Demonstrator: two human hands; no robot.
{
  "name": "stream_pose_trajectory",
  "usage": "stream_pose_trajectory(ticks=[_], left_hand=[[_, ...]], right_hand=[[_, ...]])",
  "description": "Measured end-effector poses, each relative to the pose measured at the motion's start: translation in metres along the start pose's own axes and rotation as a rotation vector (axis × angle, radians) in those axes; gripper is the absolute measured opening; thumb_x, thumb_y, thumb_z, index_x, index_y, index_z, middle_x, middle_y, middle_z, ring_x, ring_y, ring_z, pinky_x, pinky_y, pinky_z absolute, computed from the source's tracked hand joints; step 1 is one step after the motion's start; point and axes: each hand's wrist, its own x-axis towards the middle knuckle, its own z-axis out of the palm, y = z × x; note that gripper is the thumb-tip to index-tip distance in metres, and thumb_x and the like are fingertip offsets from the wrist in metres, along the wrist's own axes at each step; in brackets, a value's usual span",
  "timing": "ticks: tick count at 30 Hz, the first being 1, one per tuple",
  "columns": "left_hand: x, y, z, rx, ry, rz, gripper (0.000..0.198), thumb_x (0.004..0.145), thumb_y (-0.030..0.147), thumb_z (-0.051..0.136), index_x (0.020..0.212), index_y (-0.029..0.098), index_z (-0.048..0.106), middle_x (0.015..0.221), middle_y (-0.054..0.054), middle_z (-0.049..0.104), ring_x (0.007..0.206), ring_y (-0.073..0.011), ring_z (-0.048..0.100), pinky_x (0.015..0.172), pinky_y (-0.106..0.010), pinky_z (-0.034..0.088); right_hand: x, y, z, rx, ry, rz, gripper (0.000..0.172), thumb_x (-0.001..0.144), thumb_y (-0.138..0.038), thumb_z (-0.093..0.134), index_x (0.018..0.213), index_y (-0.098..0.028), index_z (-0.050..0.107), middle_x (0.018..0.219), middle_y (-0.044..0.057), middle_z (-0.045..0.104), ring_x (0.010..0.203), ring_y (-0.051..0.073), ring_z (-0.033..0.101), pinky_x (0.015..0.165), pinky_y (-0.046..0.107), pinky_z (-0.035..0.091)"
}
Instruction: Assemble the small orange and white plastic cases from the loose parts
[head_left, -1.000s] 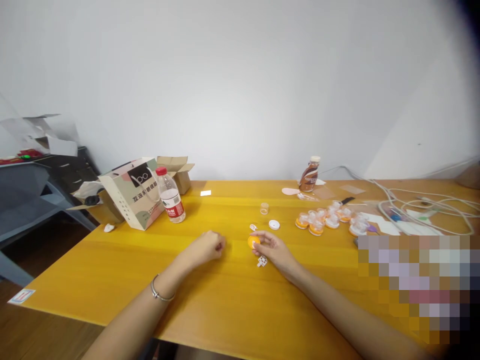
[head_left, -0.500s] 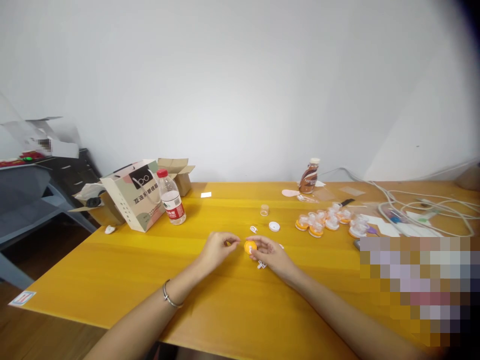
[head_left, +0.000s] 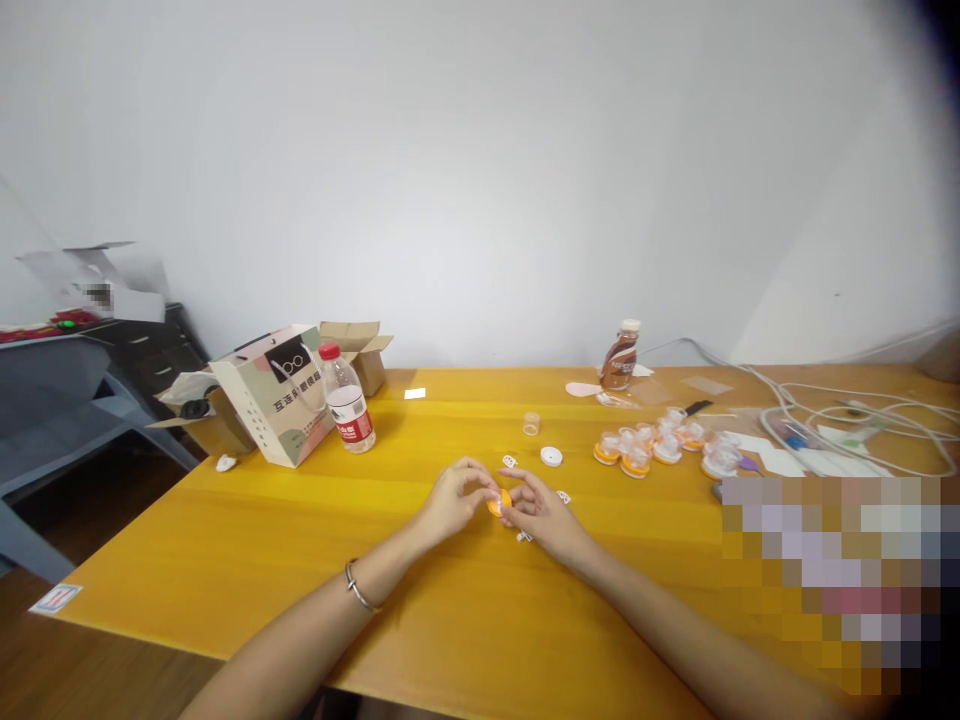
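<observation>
Between my two hands is a small round orange disc (head_left: 498, 503) with a white part at its middle. My right hand (head_left: 541, 510) grips it between thumb and fingers from the right. From the left, the fingertips of my left hand (head_left: 459, 497) close on its edge in a pinch. Close by on the table lie small white cut-out pieces (head_left: 510, 461), one of them partly under my right hand. A round white disc (head_left: 551, 456) and a small clear cup (head_left: 531, 424) stand just beyond my hands.
Several clear-domed pieces with orange or white bases (head_left: 634, 460) cluster at the right. A brown drink bottle (head_left: 619, 356) and white cables (head_left: 825, 395) are behind them. A paper bag (head_left: 277, 405), a red-capped water bottle (head_left: 349, 405) and a cardboard box (head_left: 367, 360) stand at the left.
My left hand has moved right and now touches the orange disc. The disc has tilted in my right hand's grip. The view has shifted slightly.
</observation>
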Motion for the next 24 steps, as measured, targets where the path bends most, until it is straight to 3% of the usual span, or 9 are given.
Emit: stream_pose_trajectory(ticks=[5,10,13,17,21,24], left_hand=[[-0.001,-0.002,0.004,-0.118,-0.089,-0.075,0.01,0.072,0.023,0.058,0.069,0.014,0.06,0.072,-0.002,0.061,0.071,-0.0126,0.056,0.07,-0.024,0.041],[-0.003,-0.008,0.011,-0.304,-0.036,-0.136,0.025,0.069,0.022,0.061,0.085,0.015,0.044,0.07,0.001,0.058,0.065,-0.0093,0.054,0.063,-0.021,0.04],[0.005,-0.01,0.014,-0.348,-0.023,-0.141,0.023,0.072,0.025,0.059,0.086,0.015,0.043,0.072,0.0,0.057,0.066,-0.0091,0.054,0.064,-0.021,0.041],[0.031,-0.01,0.019,-0.149,0.04,-0.047,0.018,0.079,0.028,0.049,0.092,0.016,0.05,0.089,-0.006,0.059,0.081,-0.0133,0.054,0.071,-0.025,0.041],[0.064,-0.007,0.041,0.134,-0.125,0.136,0.025,0.077,0.025,0.05,0.101,0.016,0.051,0.103,-0.009,0.057,0.096,-0.0191,0.051,0.08,-0.03,0.04],[0.083,-0.006,0.065,0.245,-0.213,0.222,0.029,0.076,0.026,0.052,0.102,0.015,0.05,0.105,-0.011,0.055,0.099,-0.0226,0.049,0.085,-0.035,0.037]], right_hand=[[-0.003,-0.004,0.003,-0.007,-0.006,-0.014,0.044,0.065,-0.029,0.063,0.103,-0.024,0.042,0.068,-0.004,0.054,0.06,0.012,0.056,0.053,0.024,0.042],[-0.005,-0.006,0.006,0.026,-0.012,-0.019,0.037,0.065,-0.028,0.063,0.099,-0.024,0.046,0.066,-0.005,0.055,0.059,0.011,0.056,0.054,0.024,0.042],[-0.002,-0.01,0.0,0.071,0.006,-0.014,0.033,0.064,-0.029,0.065,0.093,-0.022,0.051,0.066,-0.004,0.057,0.059,0.011,0.056,0.06,0.026,0.043],[0.005,-0.021,-0.025,0.08,0.203,-0.069,0.033,0.061,-0.03,0.067,0.09,-0.02,0.056,0.069,-0.002,0.06,0.061,0.011,0.056,0.064,0.026,0.043],[0.013,-0.024,-0.055,0.132,0.465,-0.162,0.038,0.059,-0.029,0.069,0.093,-0.022,0.054,0.076,-0.001,0.062,0.068,0.012,0.058,0.069,0.026,0.044],[0.017,-0.02,-0.067,0.149,0.555,-0.213,0.041,0.056,-0.029,0.07,0.093,-0.022,0.053,0.078,-0.001,0.062,0.071,0.014,0.059,0.072,0.029,0.044]])
